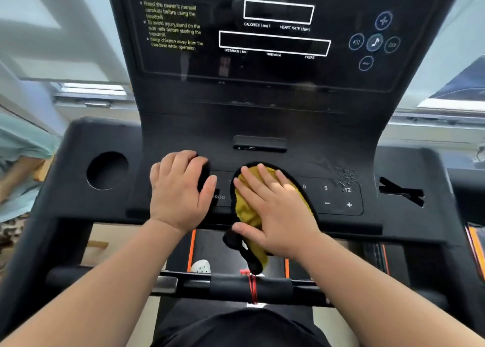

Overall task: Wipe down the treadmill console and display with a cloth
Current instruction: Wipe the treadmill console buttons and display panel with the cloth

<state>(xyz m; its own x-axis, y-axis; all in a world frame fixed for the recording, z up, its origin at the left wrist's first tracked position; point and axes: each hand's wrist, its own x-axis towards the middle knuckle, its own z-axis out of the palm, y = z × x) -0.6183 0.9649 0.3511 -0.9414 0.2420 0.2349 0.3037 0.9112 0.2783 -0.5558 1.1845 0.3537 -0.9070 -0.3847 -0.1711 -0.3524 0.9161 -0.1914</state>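
On the left of the console [78,205] my left hand [181,189] rests as a brace, fingers loosely bent and gripping nothing I can make out. At the middle my right hand [278,210] lies flat, fingers spread, pressing the yellow cloth [245,211] onto the key strip. I judge the lower console wipe is in hand. Next I would sweep right over the speed keys [338,197] and the specks [347,176] above them, then go up to the display [275,42].
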